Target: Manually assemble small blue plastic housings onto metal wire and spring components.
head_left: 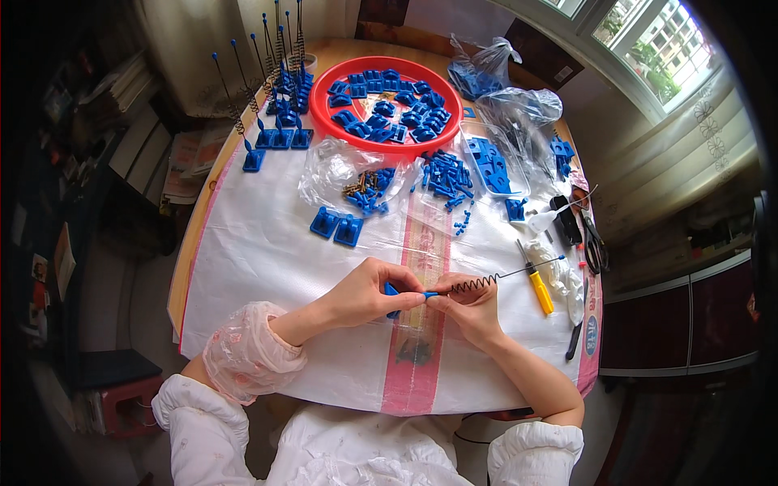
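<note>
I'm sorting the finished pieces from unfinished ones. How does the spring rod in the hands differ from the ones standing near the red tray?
The spring rod in the hands lies nearly flat over the table, while the standing spring rods point upright. The held one is gripped by the left hand and right hand; the standing ones sit untouched in blue bases. Both have a dark coil, thin wire and blue tip.

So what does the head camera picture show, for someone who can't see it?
Two hands, left hand and right hand, hold a small blue plastic piece and a coiled spring wire over a white-covered table, with a red tray of blue parts behind.
</note>
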Available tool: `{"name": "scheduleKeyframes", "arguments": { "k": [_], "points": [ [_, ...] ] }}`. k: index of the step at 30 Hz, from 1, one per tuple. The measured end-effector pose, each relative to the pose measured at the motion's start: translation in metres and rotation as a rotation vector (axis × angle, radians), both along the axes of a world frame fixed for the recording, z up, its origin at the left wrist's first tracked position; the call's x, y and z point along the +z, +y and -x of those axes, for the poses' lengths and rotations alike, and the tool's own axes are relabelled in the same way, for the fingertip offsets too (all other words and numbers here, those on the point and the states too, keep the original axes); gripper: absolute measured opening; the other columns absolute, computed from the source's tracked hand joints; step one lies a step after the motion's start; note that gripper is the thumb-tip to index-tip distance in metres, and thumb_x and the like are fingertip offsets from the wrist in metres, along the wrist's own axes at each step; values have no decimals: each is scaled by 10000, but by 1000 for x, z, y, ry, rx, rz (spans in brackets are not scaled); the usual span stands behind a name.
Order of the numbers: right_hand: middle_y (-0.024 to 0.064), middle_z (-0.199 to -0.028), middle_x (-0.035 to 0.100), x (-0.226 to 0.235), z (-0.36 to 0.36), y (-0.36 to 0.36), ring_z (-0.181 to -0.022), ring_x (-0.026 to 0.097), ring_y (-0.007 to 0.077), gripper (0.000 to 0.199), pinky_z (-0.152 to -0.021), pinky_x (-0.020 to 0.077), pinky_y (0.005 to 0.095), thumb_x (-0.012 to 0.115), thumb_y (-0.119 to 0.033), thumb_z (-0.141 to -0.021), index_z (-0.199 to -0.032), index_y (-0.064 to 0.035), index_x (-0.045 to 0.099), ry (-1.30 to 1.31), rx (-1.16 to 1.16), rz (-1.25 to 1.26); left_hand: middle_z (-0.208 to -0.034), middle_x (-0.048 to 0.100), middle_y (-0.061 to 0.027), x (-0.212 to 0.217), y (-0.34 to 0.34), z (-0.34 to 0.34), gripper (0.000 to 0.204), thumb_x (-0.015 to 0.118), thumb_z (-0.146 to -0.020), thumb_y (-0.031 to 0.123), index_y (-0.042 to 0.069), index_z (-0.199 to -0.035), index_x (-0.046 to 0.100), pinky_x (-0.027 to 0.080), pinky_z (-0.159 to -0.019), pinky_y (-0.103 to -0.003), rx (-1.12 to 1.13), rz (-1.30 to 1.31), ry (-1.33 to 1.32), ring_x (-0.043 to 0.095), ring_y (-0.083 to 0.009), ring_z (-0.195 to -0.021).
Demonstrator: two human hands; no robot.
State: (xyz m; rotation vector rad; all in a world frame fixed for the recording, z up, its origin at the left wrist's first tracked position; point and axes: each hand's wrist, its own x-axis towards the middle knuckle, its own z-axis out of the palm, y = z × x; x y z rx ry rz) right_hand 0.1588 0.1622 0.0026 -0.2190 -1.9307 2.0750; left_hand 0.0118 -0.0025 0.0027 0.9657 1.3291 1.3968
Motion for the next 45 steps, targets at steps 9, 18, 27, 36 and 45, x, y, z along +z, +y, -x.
{"name": "scheduleKeyframes", "arguments": {
  "k": [9, 18, 27, 36, 45],
  "points": [
    [63, -839, 699, -2, 0, 1, -782, 635, 100, 124, -705, 517, 233, 722, 86, -791, -901, 30, 723, -22, -7, 28, -838, 676, -15, -3, 0, -1, 200, 705, -877, 178, 3, -973, 712, 482, -673, -223, 23, -17, -33, 580, -57, -754],
    [65, -852, 694, 0, 0, -1, -795, 639, 107, 125, -721, 520, 237, 721, 99, -786, -892, 33, 714, -6, -3, 19, -865, 654, -1, 1, 0, 1, 163, 702, -882, 125, 4, -992, 700, 467, -696, -214, 0, 9, 0, 572, -54, -782],
    [60, -844, 691, -3, 0, 1, -796, 637, 101, 134, -717, 524, 235, 722, 98, -783, -898, 32, 713, 0, 4, -31, -860, 654, -5, 1, 0, 0, 162, 695, -889, 129, 2, -989, 698, 469, -681, -219, 5, 3, 34, 577, -61, -769],
    [53, -842, 689, -1, 1, -1, -777, 627, 99, 142, -699, 508, 227, 716, 105, -779, -900, 31, 717, 15, -7, 26, -859, 652, -4, 2, 0, 1, 162, 687, -891, 129, 2, -991, 696, 463, -712, -224, -4, -6, -30, 574, -61, -789],
    [45, -827, 678, 1, 0, -2, -767, 609, 87, 129, -697, 491, 218, 717, 95, -782, -892, 29, 721, 8, 1, -28, -858, 665, -9, 1, -1, 1, 186, 707, -879, 166, 6, -975, 703, 472, -695, -228, 13, 2, 27, 576, -60, -784]
  ]
}}
